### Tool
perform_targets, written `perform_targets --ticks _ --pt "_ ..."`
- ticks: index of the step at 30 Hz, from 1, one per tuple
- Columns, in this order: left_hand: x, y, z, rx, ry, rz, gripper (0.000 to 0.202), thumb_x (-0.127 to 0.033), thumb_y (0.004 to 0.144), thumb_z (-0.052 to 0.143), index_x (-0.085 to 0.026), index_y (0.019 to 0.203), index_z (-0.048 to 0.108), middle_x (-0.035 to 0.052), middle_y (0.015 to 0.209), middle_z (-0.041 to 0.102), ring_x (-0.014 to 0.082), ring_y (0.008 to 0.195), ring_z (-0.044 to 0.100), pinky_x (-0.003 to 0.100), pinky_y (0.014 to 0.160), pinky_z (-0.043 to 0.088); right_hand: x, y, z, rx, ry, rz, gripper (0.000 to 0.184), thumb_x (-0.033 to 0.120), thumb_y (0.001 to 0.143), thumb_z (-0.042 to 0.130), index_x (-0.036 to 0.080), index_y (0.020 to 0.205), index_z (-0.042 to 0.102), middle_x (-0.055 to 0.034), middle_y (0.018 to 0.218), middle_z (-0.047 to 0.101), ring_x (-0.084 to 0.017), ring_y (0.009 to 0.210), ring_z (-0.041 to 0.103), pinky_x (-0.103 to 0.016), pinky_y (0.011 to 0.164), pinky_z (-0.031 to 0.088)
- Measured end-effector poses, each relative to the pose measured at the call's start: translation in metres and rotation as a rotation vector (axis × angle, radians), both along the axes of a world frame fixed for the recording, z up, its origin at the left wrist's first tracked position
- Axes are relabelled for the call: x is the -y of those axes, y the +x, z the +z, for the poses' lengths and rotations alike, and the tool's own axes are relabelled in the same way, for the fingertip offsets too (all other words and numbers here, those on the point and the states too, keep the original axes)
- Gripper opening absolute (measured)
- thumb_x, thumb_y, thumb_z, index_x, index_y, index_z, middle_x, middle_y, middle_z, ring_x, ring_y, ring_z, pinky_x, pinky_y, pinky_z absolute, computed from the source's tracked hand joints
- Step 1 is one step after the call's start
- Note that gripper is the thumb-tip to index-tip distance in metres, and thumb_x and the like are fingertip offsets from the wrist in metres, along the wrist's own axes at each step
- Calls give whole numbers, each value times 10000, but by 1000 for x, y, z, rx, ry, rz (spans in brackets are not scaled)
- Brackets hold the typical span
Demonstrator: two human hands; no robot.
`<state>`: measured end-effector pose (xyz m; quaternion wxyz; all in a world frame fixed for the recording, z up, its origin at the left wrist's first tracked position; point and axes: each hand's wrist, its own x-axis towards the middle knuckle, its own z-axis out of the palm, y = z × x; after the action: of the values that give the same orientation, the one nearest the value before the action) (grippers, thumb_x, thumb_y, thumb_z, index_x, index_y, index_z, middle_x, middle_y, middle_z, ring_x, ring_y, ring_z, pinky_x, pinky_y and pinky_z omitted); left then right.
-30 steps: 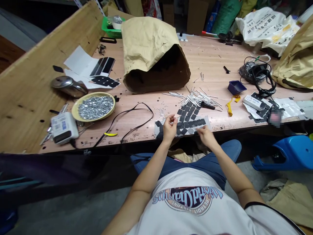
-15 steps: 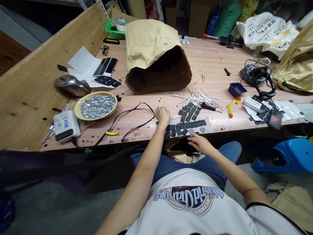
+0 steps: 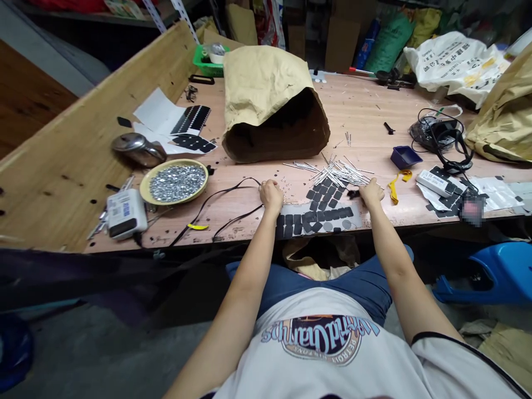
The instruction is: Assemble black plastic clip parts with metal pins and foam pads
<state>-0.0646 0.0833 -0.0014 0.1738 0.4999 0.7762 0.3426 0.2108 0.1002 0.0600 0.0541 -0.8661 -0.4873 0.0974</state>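
Observation:
My left hand [image 3: 271, 197] rests low over the table with its fingers curled together. Tiny silver pieces [image 3: 286, 185] are scattered beside it, and anything inside its fingers is hidden. On the other side, my right hand [image 3: 372, 194] has its fingers closed at a small black-handled tool [image 3: 353, 194], partly covered by the hand. Just behind lies a loose pile of thin metal rods [image 3: 338, 173]. Between my hands, a grey sheet [image 3: 355, 219] carries rows of black rounded patches [image 3: 310, 218]; more black patches [image 3: 326, 193] lead up to the rods.
A large brown paper bag [image 3: 266, 83] lies with its mouth facing me. At left are a yellow bowl [image 3: 143, 188] of small silver parts, a white box-like device [image 3: 127, 213] and a black cord [image 3: 216, 194]. A purple tray [image 3: 405, 157] and yellow strap [image 3: 394, 188] sit right.
My right hand has moved from the table's front edge up and right to the black-handled tool by the rods. My left hand stays about where it was. The view has shifted slightly.

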Motion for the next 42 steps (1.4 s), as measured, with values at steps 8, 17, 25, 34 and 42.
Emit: perform_targets --ticks 8,17,25,34,42 --pt "-12 16 0 0 -51 -182 121 -69 714 507 -173 680 557 168 934 609 318 1031 531 446 924 384 30 7 6 -67 156 156 535 165 790 440 41 1302 343 -192 1122 602 -278 1037 560 -363 862 413" --pt "30 42 7 913 159 -194 178 -155 672 646 -170 798 522 -11 684 589 127 673 594 276 696 460 76 -27 6 -231 204 701 345 271 913 345 188 1176 551 -90 1080 609 -202 928 584 -291 787 435" --pt "68 66 8 1427 111 -275 446 -251 613 772 -193 942 477 -43 698 612 74 606 603 198 590 442 114 -73 30 44 -1 849 310 302 959 299 242 1125 555 -62 1116 603 -191 829 606 -243 585 344" --pt "75 72 9 1302 181 -310 472 -269 633 758 -200 997 464 -57 696 592 82 634 603 247 705 468 121 -72 31 84 21 848 287 285 956 310 201 1014 578 -76 976 630 -186 807 598 -243 553 276" --pt "78 78 10 1419 288 -257 506 -281 599 794 -198 983 475 -52 698 618 78 660 617 213 678 470 120 -76 24 9 36 800 280 272 957 308 182 963 573 -86 958 637 -184 787 601 -242 594 321"
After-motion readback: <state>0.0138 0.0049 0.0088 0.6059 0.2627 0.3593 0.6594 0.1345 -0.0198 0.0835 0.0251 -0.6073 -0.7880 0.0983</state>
